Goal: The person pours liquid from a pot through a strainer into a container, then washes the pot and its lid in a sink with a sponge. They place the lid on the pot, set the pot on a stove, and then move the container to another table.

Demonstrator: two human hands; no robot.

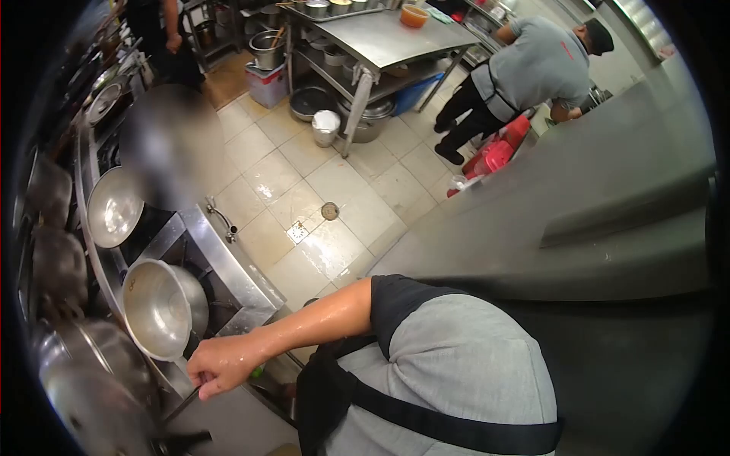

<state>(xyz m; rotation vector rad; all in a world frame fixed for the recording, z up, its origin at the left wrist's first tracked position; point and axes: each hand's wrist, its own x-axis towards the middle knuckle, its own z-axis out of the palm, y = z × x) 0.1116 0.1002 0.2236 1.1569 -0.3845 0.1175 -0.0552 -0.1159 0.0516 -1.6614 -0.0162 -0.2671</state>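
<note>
Head view, 1 frame.

- Fingers (204, 378) of the left hand (220, 365) are curled shut around the upper end of a thin dark handle (181, 406). Knuckles are up and the thumb is tucked on the near side. The right hand is out of frame.
- The handle slants down and left from the fist toward the large steel pan (91, 380) at the lower left. Its working end is hidden, so the tool can't be named.
- Just above the fist, a steel wok (156, 308) sits tilted on the stainless range (228, 266). A 2nd wok (114, 207) sits further along the same line.
- The forearm is stretched out to the side, and its skin is shiny and wet.
- Beyond is a wet tiled floor (357, 182) with a round floor drain (329, 210). A white bucket (325, 125) stands by the leg of a steel prep table (395, 34).
- A co-worker (532, 68) in a grey shirt bends over at the far right, well apart. Another figure by the range is blurred.

Judgement on the grip: the hold is high on the handle and the hand looks wet, so slip is the main risk. A full wrap with the thumb locked over works best. Keep the wrist in line with the shaft, and keep the forearm off the tilted wok's rim.
</note>
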